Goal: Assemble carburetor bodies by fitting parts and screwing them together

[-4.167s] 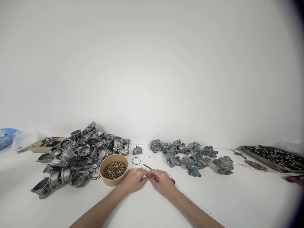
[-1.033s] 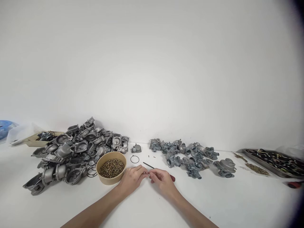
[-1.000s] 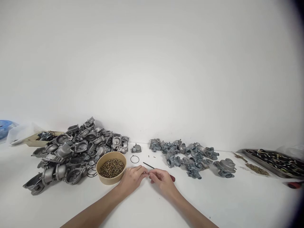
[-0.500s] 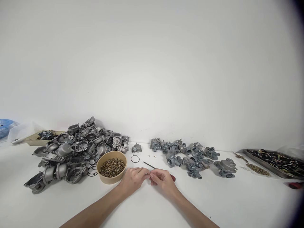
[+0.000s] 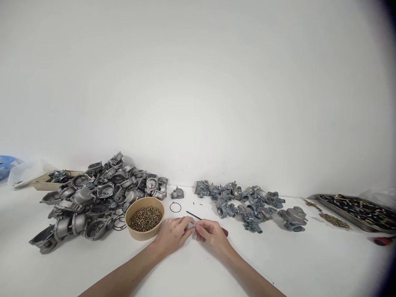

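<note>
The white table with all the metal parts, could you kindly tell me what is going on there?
A person's left hand and right hand meet fingertip to fingertip over the white table, pinching something too small to identify. A thin red-handled screwdriver lies behind them, beside a tan bowl of brass screws.

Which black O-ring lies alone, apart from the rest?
The single O-ring between the screw bowl and the small grey cover; the others overlap beside the big casting heap.
</note>
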`<action>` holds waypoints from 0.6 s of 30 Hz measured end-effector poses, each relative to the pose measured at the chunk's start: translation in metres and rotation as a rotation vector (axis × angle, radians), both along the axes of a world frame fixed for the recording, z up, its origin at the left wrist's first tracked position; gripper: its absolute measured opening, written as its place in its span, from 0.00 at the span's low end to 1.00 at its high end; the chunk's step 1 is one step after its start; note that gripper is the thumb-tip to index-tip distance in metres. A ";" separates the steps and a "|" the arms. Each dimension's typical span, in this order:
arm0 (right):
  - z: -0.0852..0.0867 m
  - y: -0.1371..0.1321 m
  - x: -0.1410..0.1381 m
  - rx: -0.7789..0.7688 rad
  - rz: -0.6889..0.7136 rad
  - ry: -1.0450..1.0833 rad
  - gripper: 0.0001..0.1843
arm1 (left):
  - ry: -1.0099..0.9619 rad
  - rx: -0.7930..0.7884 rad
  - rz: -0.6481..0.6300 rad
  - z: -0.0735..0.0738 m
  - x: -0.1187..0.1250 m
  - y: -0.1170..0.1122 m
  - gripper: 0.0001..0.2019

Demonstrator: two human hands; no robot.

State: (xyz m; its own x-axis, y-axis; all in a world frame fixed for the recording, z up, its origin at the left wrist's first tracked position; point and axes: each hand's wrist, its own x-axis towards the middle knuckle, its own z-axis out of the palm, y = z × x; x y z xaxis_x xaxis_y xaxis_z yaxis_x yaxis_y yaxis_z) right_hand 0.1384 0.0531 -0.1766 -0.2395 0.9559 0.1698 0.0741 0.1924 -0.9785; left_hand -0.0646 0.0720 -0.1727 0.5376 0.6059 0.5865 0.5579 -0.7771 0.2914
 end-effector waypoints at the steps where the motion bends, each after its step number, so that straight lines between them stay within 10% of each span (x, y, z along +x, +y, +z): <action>1: -0.001 0.000 0.000 -0.003 -0.003 0.002 0.23 | 0.000 -0.005 0.004 0.000 0.000 0.000 0.06; 18: -0.004 0.002 0.000 -0.017 -0.013 0.003 0.22 | 0.002 -0.008 -0.004 0.001 0.000 -0.001 0.05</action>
State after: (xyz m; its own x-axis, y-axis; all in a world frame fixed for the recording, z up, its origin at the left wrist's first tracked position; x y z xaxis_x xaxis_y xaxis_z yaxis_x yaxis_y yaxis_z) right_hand 0.1382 0.0553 -0.1807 -0.2263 0.9617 0.1546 0.0732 0.1751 -0.9818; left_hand -0.0649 0.0708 -0.1719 0.5410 0.6087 0.5804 0.5557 -0.7767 0.2966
